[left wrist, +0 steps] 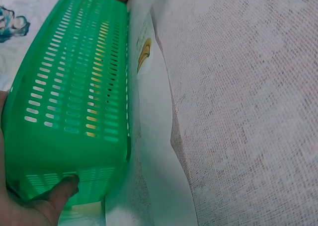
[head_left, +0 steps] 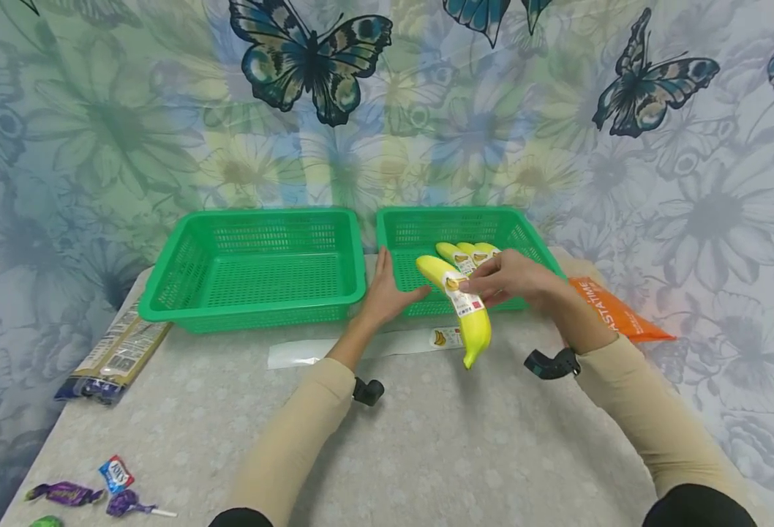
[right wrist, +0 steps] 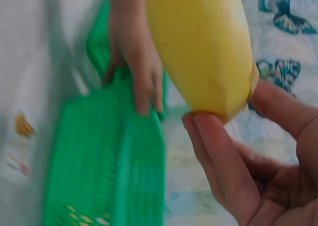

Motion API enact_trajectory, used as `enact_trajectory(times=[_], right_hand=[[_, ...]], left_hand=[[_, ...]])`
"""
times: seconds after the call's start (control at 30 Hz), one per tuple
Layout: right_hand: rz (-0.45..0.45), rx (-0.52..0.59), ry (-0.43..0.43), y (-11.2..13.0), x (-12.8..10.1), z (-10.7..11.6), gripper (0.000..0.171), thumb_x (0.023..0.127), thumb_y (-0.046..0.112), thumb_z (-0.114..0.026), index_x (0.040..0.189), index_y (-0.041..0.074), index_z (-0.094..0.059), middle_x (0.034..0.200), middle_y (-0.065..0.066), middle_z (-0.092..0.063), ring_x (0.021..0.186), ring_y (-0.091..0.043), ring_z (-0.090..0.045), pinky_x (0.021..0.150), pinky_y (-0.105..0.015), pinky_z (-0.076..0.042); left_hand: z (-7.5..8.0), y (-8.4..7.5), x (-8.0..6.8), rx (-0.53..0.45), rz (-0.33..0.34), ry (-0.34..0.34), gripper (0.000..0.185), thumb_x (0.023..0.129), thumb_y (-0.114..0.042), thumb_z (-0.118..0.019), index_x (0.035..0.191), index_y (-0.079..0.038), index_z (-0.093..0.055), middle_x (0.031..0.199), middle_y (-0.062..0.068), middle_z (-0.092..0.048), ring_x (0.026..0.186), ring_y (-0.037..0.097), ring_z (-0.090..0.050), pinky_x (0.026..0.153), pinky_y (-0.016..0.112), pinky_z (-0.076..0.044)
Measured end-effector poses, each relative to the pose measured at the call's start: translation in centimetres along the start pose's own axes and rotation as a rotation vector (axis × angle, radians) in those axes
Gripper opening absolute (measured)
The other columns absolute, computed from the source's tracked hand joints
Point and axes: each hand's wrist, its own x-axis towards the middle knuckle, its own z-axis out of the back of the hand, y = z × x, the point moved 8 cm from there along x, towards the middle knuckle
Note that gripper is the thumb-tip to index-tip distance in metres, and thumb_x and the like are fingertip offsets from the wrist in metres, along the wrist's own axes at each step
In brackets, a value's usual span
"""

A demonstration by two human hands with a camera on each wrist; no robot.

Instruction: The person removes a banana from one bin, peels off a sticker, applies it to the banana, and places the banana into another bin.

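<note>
In the head view my right hand [head_left: 512,278] pinches a yellow banana [head_left: 475,333] with a white label round its middle, above the front edge of the right green basket [head_left: 532,245]. Thumb and fingertips meet the banana [right wrist: 203,47] in the right wrist view. Several more labelled bananas [head_left: 451,252] lie inside that basket. My left hand [head_left: 383,296] holds the basket's left end at the rim. Its thumb [left wrist: 63,192] lies against the end wall in the left wrist view. A white strip [head_left: 380,345] bearing a banana label [head_left: 446,337] lies in front of the basket.
Another green basket [head_left: 255,322] stands to the left. Beside it lies a brown and blue packet [head_left: 113,355]; an orange bag [head_left: 624,315] is at the right. Wrapped sweets [head_left: 67,493] and a lollipop [head_left: 126,503] sit at front left. A butterfly-patterned cloth [head_left: 479,132] hangs behind.
</note>
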Motion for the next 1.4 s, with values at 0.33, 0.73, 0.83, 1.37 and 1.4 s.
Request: enact_trajectory(times=[0.33,0.73,0.83,1.37,1.4], right_hand=[[0.005,-0.138,0.057,1.1,7.2,5.4,0.057,0.090,0.036,-0.069,0.131,-0.001,-0.059,0.141,-0.022,-0.053,0.115,-0.030,-0.064,0.095,-0.039,-0.055],[-0.040,-0.163,0.147,-0.9,14.1,7.7,0.048,0.093,0.031,-0.067,0.129,0.000,-0.061,0.139,-0.017,-0.057,0.112,-0.021,-0.066,0.095,-0.035,-0.056],[-0.038,-0.163,0.132,-1.4,15.4,7.4,0.047,0.092,0.031,-0.067,0.126,-0.001,-0.063,0.132,-0.019,-0.061,0.101,-0.017,-0.069,0.095,-0.038,-0.056],[-0.254,-0.348,0.045,-5.5,19.5,4.7,0.048,0.085,0.032,-0.076,0.115,-0.004,-0.066,0.105,-0.017,-0.073,0.081,-0.020,-0.072,0.081,-0.036,-0.060],[-0.259,-0.349,0.041,-5.3,19.6,4.5,0.047,0.085,0.031,-0.076,0.115,-0.005,-0.065,0.106,-0.018,-0.073,0.082,-0.020,-0.072,0.082,-0.036,-0.060]], left_hand=[[0.0,0.2,0.0,-0.043,0.000,-0.006,0.118,0.080,-0.062,-0.068,0.157,-0.008,0.005,0.166,-0.001,0.011,0.152,0.032,-0.008,0.119,0.053,-0.025],[-0.4,0.3,-0.1,-0.038,0.008,-0.005,0.116,0.080,-0.061,-0.068,0.158,-0.011,0.003,0.166,-0.003,0.010,0.152,0.032,-0.011,0.118,0.053,-0.027],[-0.3,0.1,-0.2,-0.035,0.003,-0.014,0.115,0.081,-0.060,-0.068,0.158,-0.010,0.002,0.166,-0.002,0.009,0.152,0.031,-0.011,0.118,0.054,-0.028],[0.0,0.3,-0.5,-0.061,-0.017,-0.024,0.114,0.081,-0.060,-0.068,0.158,-0.013,0.002,0.166,-0.004,0.009,0.151,0.033,-0.014,0.115,0.057,-0.032],[0.0,0.3,-0.5,-0.058,-0.015,-0.025,0.114,0.081,-0.060,-0.068,0.158,-0.014,0.003,0.166,-0.005,0.009,0.151,0.033,-0.014,0.115,0.057,-0.032]])
